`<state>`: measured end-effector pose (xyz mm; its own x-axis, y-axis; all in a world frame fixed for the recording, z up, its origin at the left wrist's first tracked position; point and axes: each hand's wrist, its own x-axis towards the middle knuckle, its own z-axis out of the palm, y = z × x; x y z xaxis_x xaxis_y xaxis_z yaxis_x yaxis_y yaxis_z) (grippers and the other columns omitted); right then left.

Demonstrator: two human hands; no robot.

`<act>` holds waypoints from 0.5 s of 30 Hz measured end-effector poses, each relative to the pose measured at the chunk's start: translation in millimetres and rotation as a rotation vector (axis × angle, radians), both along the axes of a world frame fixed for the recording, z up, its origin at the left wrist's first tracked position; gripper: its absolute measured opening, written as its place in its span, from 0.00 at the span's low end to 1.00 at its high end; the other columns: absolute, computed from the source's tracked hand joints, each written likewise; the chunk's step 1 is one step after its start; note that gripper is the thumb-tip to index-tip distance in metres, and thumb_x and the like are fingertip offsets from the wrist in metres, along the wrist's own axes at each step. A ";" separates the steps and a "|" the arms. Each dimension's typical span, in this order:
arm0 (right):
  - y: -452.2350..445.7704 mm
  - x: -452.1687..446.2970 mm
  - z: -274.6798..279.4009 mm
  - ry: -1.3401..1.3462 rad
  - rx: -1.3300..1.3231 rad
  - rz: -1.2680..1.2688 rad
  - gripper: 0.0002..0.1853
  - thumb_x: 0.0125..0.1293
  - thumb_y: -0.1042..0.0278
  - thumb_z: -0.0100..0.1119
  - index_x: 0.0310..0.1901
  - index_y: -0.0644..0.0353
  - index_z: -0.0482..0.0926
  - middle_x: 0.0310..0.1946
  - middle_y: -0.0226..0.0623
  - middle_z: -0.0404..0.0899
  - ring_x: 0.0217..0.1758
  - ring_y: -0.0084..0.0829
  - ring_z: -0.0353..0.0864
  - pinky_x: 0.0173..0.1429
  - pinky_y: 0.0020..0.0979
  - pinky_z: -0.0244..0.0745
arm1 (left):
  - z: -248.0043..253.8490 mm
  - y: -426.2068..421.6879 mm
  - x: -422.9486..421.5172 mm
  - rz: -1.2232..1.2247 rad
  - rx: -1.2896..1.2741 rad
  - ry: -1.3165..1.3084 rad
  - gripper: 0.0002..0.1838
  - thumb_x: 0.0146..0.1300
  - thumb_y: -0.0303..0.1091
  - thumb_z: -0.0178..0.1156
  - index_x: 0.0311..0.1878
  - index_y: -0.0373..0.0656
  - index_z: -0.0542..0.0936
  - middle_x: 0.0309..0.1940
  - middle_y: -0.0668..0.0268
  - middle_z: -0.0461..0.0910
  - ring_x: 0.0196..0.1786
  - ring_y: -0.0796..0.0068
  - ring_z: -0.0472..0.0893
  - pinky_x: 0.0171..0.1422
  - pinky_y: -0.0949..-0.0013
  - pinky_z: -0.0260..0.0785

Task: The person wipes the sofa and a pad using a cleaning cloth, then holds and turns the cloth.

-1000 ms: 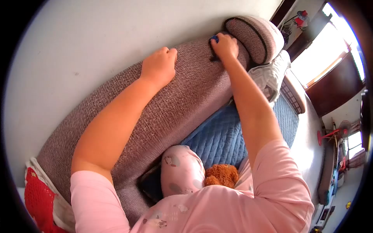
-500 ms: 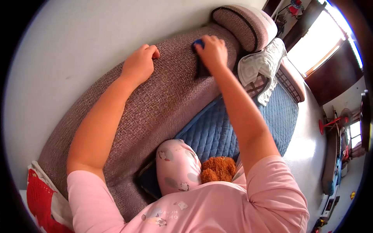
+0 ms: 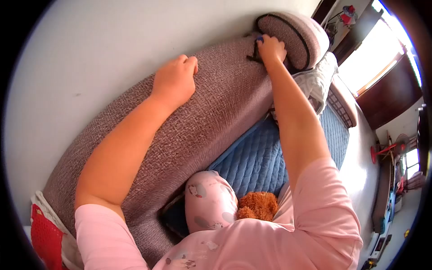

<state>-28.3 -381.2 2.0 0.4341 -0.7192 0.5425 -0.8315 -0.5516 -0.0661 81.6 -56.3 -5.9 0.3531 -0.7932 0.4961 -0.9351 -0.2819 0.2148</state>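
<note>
Head view: right hand [image 3: 272, 49] grips a small blue-and-black tool [image 3: 255, 53], perhaps a brush, on the sofa backrest [image 3: 211, 99] beside a cushion [image 3: 284, 38]; likely light, stiff, best held by its blue part [image 3: 260, 39]. Left hand [image 3: 175, 81] rests curled there, grip unclear.

From the wearer's head, a single wide-angle camera looks forward and down past a pink shirt [image 3: 270, 243], facing a nearby sofa backrest [image 3: 204, 117], with a bright opening [image 3: 371, 51] farther off, upper right.
</note>
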 end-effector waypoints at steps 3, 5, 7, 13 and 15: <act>49.6 -16.2 1.5 -0.027 -0.007 0.135 0.18 0.74 0.48 0.60 0.58 0.43 0.87 0.58 0.37 0.85 0.64 0.49 0.79 0.64 0.53 0.77 | 2.3 -0.3 -3.6 0.030 0.022 0.034 0.06 0.68 0.25 0.53 0.43 0.46 0.77 0.43 0.61 0.81 0.47 0.55 0.83 0.48 0.51 0.76; 89.5 -28.7 1.6 -0.059 0.060 0.236 0.17 0.71 0.48 0.63 0.54 0.45 0.89 0.55 0.38 0.86 0.63 0.50 0.79 0.63 0.50 0.79 | 3.0 -2.2 -4.9 0.041 0.041 0.049 0.06 0.67 0.25 0.53 0.43 0.46 0.77 0.43 0.62 0.81 0.47 0.55 0.83 0.49 0.51 0.76; 141.4 -41.5 -1.1 -0.075 0.018 0.389 0.16 0.69 0.51 0.66 0.52 0.47 0.90 0.53 0.38 0.86 0.62 0.49 0.79 0.63 0.46 0.79 | 6.2 -2.9 -1.9 0.063 0.056 0.047 0.06 0.67 0.25 0.54 0.43 0.47 0.78 0.44 0.62 0.81 0.48 0.56 0.83 0.49 0.51 0.77; 221.3 -63.1 -16.6 -0.250 -0.055 0.687 0.13 0.66 0.57 0.70 0.51 0.46 0.88 0.47 0.31 0.84 0.56 0.45 0.79 0.59 0.46 0.76 | 4.1 -2.2 -1.1 0.060 0.038 0.058 0.06 0.68 0.26 0.54 0.44 0.47 0.78 0.45 0.62 0.81 0.49 0.55 0.84 0.50 0.50 0.77; 198.2 -47.5 -11.2 -0.135 -0.116 0.567 0.13 0.66 0.57 0.70 0.50 0.48 0.87 0.50 0.35 0.85 0.57 0.47 0.79 0.62 0.46 0.76 | 3.7 0.4 0.2 0.024 0.042 0.039 0.06 0.68 0.27 0.55 0.44 0.46 0.79 0.46 0.61 0.82 0.51 0.55 0.84 0.54 0.51 0.79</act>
<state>-75.9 -183.0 -9.2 0.6547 -0.3284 0.6808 -0.3937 -0.9170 -0.0637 81.8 -55.9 -2.3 0.3909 -0.8042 0.4477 -0.9190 -0.3140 0.2383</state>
